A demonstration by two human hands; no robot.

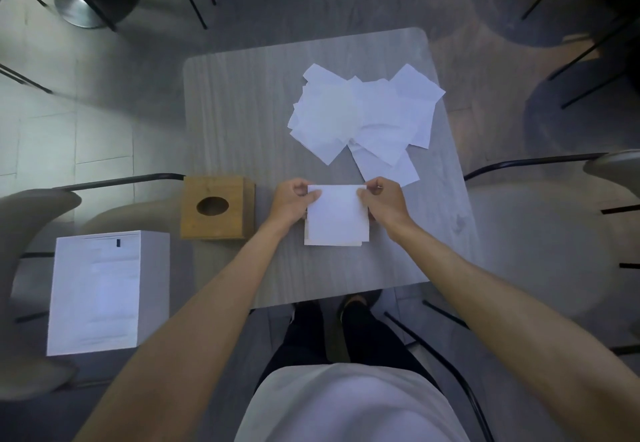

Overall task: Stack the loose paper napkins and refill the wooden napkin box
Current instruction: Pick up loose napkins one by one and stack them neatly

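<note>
A white paper napkin [337, 209] is held flat over a small neat stack of napkins [332, 241] near the table's front edge. My left hand [294, 201] pinches its far left corner and my right hand [382, 199] pinches its far right corner. Beyond them lies a loose heap of white napkins [363, 112], overlapping at all angles. The wooden napkin box [216, 207] stands at the table's left edge, left of my left hand, with an oval hole in its top.
The grey wood-grain table [242, 112] is small and square. A white box with printed paper [97, 296] sits on a chair at the left. Chairs and black metal legs ring the table. My legs show below the table's front edge.
</note>
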